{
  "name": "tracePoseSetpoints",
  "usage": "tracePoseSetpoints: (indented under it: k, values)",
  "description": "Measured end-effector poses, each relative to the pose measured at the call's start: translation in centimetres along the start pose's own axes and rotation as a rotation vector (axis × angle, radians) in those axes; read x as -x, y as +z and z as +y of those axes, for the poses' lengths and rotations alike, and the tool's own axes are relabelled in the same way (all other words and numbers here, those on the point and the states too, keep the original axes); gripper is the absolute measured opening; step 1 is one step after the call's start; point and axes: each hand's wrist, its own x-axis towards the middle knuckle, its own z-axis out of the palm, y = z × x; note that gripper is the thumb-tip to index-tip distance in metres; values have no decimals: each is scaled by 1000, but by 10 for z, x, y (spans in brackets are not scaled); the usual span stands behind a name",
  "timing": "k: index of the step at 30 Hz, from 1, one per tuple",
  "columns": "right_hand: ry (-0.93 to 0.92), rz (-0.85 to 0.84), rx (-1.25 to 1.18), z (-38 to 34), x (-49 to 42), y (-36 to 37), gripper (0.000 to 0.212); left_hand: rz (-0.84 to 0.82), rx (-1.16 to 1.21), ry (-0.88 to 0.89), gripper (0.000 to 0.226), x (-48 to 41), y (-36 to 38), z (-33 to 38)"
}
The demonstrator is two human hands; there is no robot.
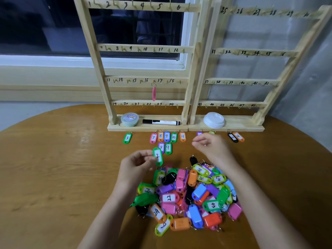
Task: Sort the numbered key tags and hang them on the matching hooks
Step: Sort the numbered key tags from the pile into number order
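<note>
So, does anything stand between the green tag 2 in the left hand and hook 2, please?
Nothing visible does. The left hand pinches green tag 2 above the table, hook 2 on the top rail looks bare, and the only hung pink tag sits two rails lower.

Two hands over a heap of key tags, one green tag pinched up
The left hand (138,163) pinches the green tag marked 2 (157,156) at its fingertips; just beyond them lie a purple 8 (161,147) and a green 9 (168,148); further on is a row of tags 7 to 11 (167,137); the heap of tags (188,194) sits beneath both wrists; the right hand (213,147) hovers, fingers loosely curled, holding nothing I can see; a purple tag (199,133) lies just past its fingertips; a pink tag (154,93) hangs on the left rack (147,49) well beyond.
</note>
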Motion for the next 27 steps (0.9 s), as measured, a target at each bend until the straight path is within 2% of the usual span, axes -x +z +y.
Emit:
tracePoseSetpoints:
  k: [4, 9, 13, 15, 18, 22, 24, 27]
  values:
    - [-94, -191, -206, -36, 48, 25, 8, -23, 2, 28, 13, 11, 0, 6]
    - [-84, -180, -311, -49, 73, 49, 14, -63, -20, 70, 12, 26, -9, 12]
    - [-66, -131, -407, -54, 83, 55, 8, -37, -109, 116, 11, 33, -31, 17]
    - [-50, -90, -450, -54, 87, 53, 7, 57, -236, 177, 13, 31, -51, 16]
    - [-27, -76, -480, -49, 92, 49, 7, 127, -559, 241, 16, 29, -79, 9]
    - [4, -85, -464, -46, 96, 50, 6, 75, -811, 285, 18, 34, -80, -5]
    - [0, -91, -463, -47, 97, 51, 9, 51, -865, 294, 12, 36, -73, -10]
    - [-3, -93, -453, -47, 98, 51, 10, 29, -936, 273, 15, 33, -65, -18]
